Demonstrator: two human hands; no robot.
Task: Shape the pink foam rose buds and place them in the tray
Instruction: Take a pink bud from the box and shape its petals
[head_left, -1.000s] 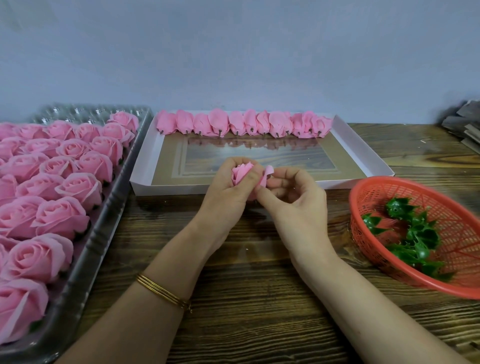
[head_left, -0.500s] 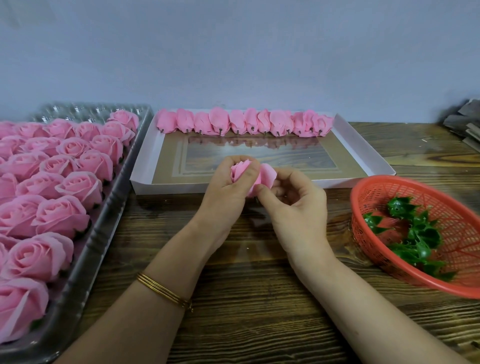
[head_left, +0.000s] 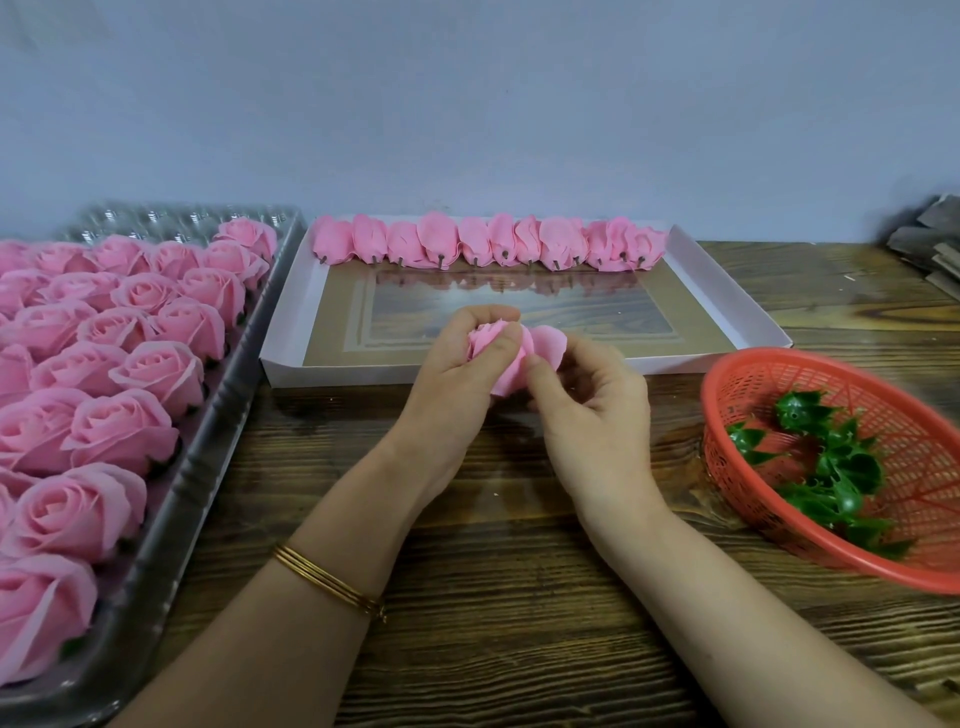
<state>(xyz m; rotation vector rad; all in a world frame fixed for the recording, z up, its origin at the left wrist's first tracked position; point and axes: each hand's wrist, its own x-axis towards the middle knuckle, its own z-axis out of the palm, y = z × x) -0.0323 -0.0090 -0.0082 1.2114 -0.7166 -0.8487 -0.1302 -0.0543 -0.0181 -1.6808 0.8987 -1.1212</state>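
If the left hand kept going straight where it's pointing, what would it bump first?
Likely the near rim of the white cardboard tray, just beyond the left hand holding the pink foam rose bud. Depth is hard to judge, so it might pass above the rim.

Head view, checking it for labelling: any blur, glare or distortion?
Head view: the red basket smears at its near rim; the white tray has a glossy floor mirroring the pink buds; wide-angle bending curves the clear plastic tray; both hands and the held bud look sharp.
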